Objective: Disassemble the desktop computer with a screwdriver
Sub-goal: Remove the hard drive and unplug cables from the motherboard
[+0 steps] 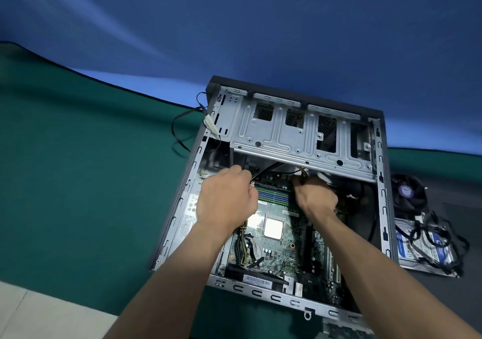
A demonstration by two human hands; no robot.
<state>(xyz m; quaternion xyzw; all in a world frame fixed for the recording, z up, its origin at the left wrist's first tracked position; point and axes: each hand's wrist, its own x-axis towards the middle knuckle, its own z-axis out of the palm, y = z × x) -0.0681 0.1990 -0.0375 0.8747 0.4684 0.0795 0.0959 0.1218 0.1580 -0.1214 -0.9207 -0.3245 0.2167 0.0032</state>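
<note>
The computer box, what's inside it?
Inside the computer case lies a green motherboard with cables. Both hands, left hand and right hand, cover whatever they're gripping.

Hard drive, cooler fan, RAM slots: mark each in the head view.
hard drive (412,247), head view, on its blue label.
cooler fan (408,191), head view, on the hub.
RAM slots (273,195), head view, mid-row between the hands.

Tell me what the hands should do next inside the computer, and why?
Probably pull the cable plug gently up off the motherboard. Both hands are curled by the memory slots: the left hand pinches black cables, the right hand grips a yellow-and-black bundle. The fan and hard drive already lie outside the case, so cables seem next.
</note>
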